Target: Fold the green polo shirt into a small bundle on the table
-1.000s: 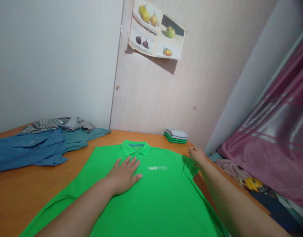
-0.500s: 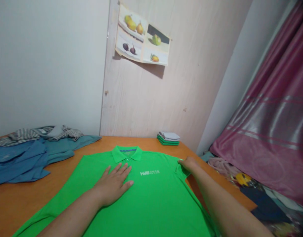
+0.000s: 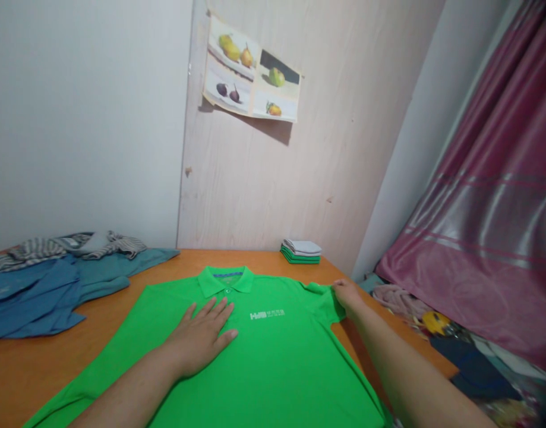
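Observation:
A bright green polo shirt (image 3: 273,362) lies spread front side up, its collar away from me and white lettering on the chest. My left hand (image 3: 201,339) rests flat on the chest just below the collar, fingers spread. At the right sleeve's edge, my right hand (image 3: 347,295) is closed on the green cloth and draws the sleeve outward. The shirt's lower hem runs out of view at the bottom.
The shirt lies on an orange table (image 3: 237,257). Blue and teal garments (image 3: 54,285) and a striped garment (image 3: 45,249) are heaped at left. A folded grey and green stack (image 3: 300,252) stands at the back. Beyond the right edge are more clothes (image 3: 477,362) and a pink curtain (image 3: 469,249).
My right hand has moved a little outward to the right, and the sleeve, folded in before, is now stretched out. The left hand has stayed on the chest.

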The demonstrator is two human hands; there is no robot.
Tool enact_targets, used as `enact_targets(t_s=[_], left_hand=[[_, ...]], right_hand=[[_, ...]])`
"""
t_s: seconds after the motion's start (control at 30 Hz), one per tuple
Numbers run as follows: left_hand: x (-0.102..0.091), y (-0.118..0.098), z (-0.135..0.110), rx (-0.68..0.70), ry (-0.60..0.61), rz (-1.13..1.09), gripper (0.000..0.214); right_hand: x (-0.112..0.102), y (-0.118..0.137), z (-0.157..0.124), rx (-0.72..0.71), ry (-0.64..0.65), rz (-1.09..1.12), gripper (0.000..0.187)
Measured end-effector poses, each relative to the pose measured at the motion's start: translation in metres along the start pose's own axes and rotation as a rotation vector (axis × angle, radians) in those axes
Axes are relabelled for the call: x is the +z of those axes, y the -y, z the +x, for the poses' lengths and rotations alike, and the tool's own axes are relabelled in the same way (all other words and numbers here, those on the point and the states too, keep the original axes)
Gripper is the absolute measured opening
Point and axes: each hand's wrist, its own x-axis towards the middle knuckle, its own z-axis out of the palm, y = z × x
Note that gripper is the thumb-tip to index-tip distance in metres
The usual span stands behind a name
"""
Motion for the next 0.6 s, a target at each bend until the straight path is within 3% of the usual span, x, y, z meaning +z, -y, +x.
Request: enact_targets(t_s=[0.13,0.23,0.37,0.43,0.47,0.53,0.6], left_hand=[[-0.001,-0.001,-0.001,0.004,0.0,-0.007,0.079],[-0.001,-0.001,-0.001,0.0,-0.004,-0.011,0.078],[0.0,0.0,0.0,0.001,-0.015,-0.015,0.078],[0.001,0.001,0.0,0.002,-0.013,-0.016,0.079],[0.002,0.001,0.0,0.003,-0.01,-0.016,0.079],[0.002,0.001,0.0,0.003,-0.006,-0.015,0.079],[0.002,0.001,0.0,0.004,-0.012,-0.016,0.079]], right_hand=[[-0.005,0.012,-0.002,0.048,-0.047,0.02,0.045],[-0.009,0.029,-0.001,0.009,-0.058,0.029,0.051],[-0.015,0.062,-0.015,-0.133,-0.033,0.054,0.055],[-0.019,0.081,-0.032,-0.287,-0.004,0.082,0.057],[-0.021,0.09,-0.042,-0.387,0.038,0.116,0.057],[-0.025,0.105,-0.061,-0.538,0.242,0.215,0.059],[-0.028,0.113,-0.074,-0.561,0.407,0.298,0.058]])
